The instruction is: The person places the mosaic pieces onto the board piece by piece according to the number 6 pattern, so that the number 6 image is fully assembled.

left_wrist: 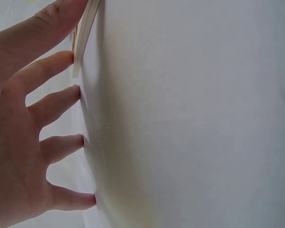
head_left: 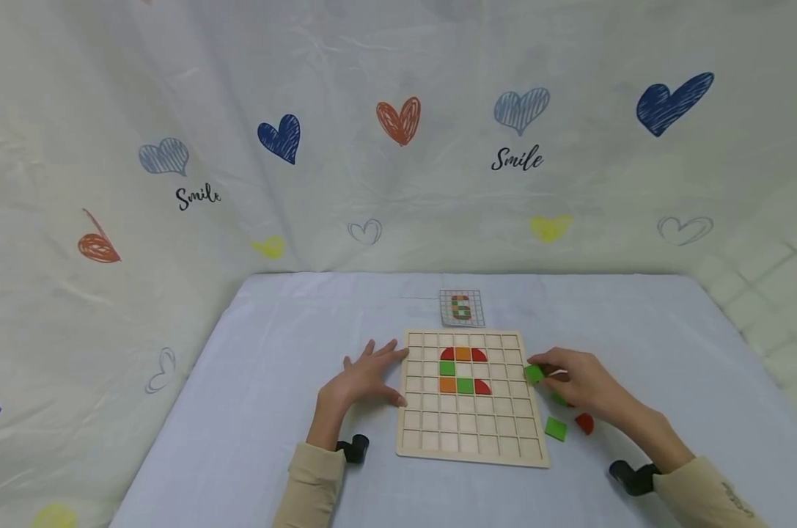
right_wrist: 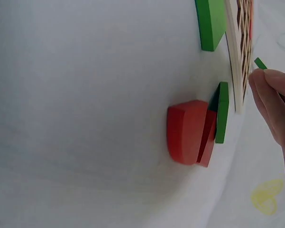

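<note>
Presently I'm watching the left hand (head_left: 366,376) spreading its fingers wide, gripping nothing; its thumb and index finger are touching the near edge of a square pale wooden grid board (head_left: 438,422), while its other fingertips are resting on the white cloth (head_left: 240,381). The board is lying flat between the two hands. The right hand (head_left: 581,378) is pinching a small flat green square piece (head_left: 534,373) between nearly closed thumb and fingers, holding it at the board's edge on that hand's side; I can't tell whether the piece is touching the wood.

On the board, between the hands, seven flat red, orange and green pieces (head_left: 465,386) are sitting in grid cells. On the cloth just nearer the wearer than the right hand, a loose green square tile (head_left: 556,429) is lying beside a red quarter-round block (head_left: 584,423). From the right wrist I'm seeing a second red block (right_wrist: 208,142) lying between that one and another green tile (right_wrist: 222,114), below the hand. Ahead of both hands, beyond the board, a small gridded paper card (head_left: 461,308) is showing a coloured pattern.
</note>
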Available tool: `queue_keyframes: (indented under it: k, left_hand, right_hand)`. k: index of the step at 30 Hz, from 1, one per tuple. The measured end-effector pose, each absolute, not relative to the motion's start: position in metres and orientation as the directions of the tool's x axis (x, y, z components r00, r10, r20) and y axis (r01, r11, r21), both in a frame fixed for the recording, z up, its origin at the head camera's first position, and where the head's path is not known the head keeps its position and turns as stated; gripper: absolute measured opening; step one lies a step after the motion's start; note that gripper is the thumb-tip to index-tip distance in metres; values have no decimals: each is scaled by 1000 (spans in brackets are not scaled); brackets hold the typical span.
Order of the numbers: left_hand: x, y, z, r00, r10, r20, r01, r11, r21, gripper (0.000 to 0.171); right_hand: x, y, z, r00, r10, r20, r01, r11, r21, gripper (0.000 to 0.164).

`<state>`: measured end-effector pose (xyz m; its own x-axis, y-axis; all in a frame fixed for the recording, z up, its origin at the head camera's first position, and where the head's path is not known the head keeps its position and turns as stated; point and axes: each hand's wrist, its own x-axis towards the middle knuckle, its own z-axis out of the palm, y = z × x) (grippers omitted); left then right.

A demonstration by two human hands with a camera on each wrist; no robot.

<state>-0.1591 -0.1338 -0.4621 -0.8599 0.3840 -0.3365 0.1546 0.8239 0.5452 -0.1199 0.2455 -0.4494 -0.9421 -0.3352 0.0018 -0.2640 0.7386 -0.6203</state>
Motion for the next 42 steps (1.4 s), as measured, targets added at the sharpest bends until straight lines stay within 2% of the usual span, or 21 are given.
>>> queue_keyframes:
  k: [19, 33, 42]
  left_hand:
    - [-160, -130, -465, -849, 403, -341, 174, 824, 539, 91]
    - [-159, -132, -465, -856, 388, -341, 164, 831, 532, 91]
    - [-160, -134, -463, -860, 382, -338, 163, 834, 528, 91]
  right_hand:
    - [-114, 232, -450, -921, -390, 18, -299, 674, -675, 34]
    - [-108, 217, -451, -909, -407, -91, -210, 634, -744, 32]
    - [-109, 206, -456, -882, -469, -44, -276, 589, -759, 31]
